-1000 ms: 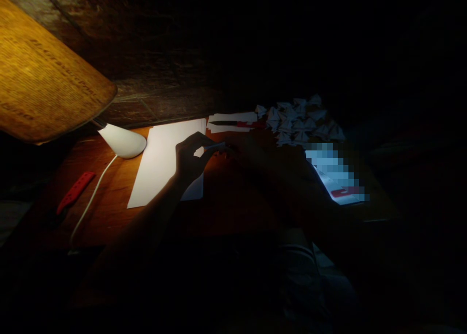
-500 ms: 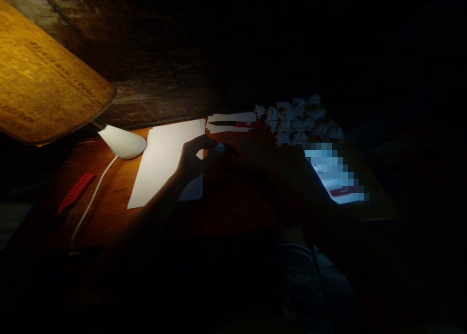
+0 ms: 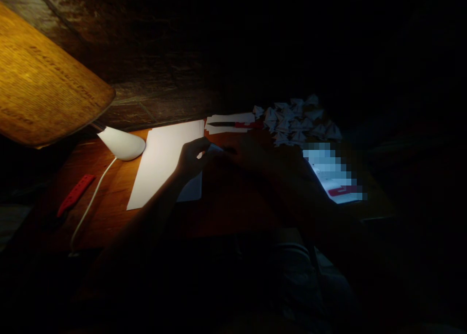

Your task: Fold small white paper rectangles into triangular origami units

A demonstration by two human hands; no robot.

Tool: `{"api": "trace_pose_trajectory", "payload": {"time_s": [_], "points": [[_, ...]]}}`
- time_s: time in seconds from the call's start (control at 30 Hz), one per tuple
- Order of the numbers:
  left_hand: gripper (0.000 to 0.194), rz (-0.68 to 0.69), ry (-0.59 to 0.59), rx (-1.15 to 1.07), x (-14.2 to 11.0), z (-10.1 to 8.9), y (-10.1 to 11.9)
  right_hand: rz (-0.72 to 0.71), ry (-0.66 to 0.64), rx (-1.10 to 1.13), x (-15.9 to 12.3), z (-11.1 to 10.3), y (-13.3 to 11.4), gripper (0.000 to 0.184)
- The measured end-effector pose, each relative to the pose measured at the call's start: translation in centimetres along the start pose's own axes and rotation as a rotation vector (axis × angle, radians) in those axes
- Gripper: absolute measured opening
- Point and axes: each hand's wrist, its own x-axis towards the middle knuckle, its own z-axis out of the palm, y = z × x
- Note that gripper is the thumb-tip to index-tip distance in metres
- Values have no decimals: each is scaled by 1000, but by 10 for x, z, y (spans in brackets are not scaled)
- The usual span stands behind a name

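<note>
Between the fingers of my left hand (image 3: 191, 156) is a small folded piece of paper (image 3: 216, 149), pale bluish in the dim light. Thumb and fingers of that hand curve round and pinch it, above the right edge of a stack of white paper sheets (image 3: 164, 163). My right hand (image 3: 244, 151) lies in deep shadow, its fingers closed at the right end of the same piece. Just beyond the hands, a knife (image 3: 239, 125) with a dark blade and red handle rests on cut paper strips (image 3: 229, 117).
A lamp with a white base (image 3: 127, 145) and yellow-lit shade (image 3: 51, 76) stands at left, its cable (image 3: 93, 197) trailing forward. A red power strip (image 3: 76, 193) lies left of it. At right are several folded paper pieces (image 3: 288, 120) and a lit phone or tablet (image 3: 328, 173).
My left fingers have closed in on the folded paper, which shows less and has tilted slightly. Both hands stay in nearly the same place, and the things on the table have not moved.
</note>
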Motion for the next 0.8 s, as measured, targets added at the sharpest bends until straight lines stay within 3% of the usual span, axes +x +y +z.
{"api": "trace_pose_trajectory", "payload": {"time_s": [0.47,0.6,0.8], "points": [[34,-51,66,-145,1,2,-6,8,-31,110,3,1,-1,24],[31,-50,-3,-120,0,2,-10,8,-26,107,1,-2,0,22],[27,6,32,-88,1,1,-15,32,-47,77,-3,-5,-4,19]]}}
